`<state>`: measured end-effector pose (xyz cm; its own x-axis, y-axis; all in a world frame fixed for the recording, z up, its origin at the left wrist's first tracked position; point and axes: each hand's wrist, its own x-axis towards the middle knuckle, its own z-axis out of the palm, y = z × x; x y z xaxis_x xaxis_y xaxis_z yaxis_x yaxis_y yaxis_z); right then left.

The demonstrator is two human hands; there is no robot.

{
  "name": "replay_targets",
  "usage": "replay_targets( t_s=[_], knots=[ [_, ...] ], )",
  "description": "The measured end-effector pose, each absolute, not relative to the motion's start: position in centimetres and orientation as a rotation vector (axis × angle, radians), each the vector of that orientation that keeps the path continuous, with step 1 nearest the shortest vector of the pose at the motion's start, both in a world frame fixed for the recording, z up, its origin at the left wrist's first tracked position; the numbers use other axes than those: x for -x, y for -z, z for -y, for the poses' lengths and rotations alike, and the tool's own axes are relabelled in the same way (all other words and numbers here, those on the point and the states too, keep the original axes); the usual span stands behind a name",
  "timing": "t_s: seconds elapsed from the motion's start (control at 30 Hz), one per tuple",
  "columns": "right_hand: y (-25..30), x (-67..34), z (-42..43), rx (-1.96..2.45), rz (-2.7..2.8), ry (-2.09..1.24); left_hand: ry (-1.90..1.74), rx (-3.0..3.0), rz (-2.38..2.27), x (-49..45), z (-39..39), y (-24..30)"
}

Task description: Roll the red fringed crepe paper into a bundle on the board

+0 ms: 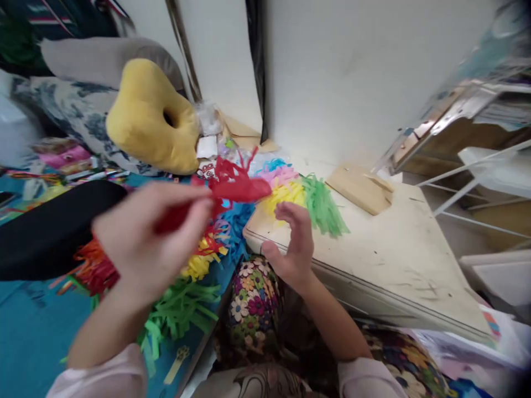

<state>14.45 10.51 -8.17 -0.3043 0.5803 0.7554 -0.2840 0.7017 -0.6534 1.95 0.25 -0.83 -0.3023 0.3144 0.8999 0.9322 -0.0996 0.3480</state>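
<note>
White board (398,265) carries fringe piles (302,193); beside them my right hand (292,249) hovers open, while my blurred left hand (145,243) pinches red fringe (238,185), its tail hidden.

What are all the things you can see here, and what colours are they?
red fringed paper: one, red, pinched in the left hand above the board's corner
fringed paper pieces on the board: several, blue, pink, yellow and green, at the far corner of the board
fringed paper pile: many, green, yellow, red and blue, on the teal mat left of the board
board: one, pale cream, lying flat in the middle
cushion: one, yellow with a hole, behind the paper
teal mat: one, teal, lower left
flat cardboard piece: one, tan, at the board's far edge
flowered cloth: one, many colours, on the lap
left hand: one, holding the red paper
right hand: one, open, at the board's edge
</note>
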Motion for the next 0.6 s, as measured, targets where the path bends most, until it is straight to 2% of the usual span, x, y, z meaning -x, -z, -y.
replay_targets(
  t_s=[0.1, 0.23, 0.33, 0.43, 0.53, 0.6],
  knots=[
    [7.7, -18.3, -11.7, 0.276, 1.804, -1.157, 1.563, 1.774, 1.659, -6.7, -1.4, 3.2],
    [8.4, -22.1, -13.3, 0.472, 1.714, -1.581, 1.943, 1.963, 1.865, -10.4, -3.5, 5.2],
    [8.6, -24.8, -13.7, 0.625, 1.593, -1.597, 2.111, 2.044, 1.901, -12.2, -4.3, 6.4],
    [8.2, -27.4, -13.7, 0.672, 1.589, -1.526, 2.098, 2.289, 1.904, -13.1, -4.1, 7.7],
    [7.4, -29.7, -13.5, 0.581, 1.871, -1.420, 2.106, 2.697, 1.862, -12.8, -4.2, 8.2],
    [6.7, -30.9, -13.2, 0.444, 2.080, -1.416, 2.226, 2.634, 1.794, -12.4, -4.8, 7.8]
  ],
)
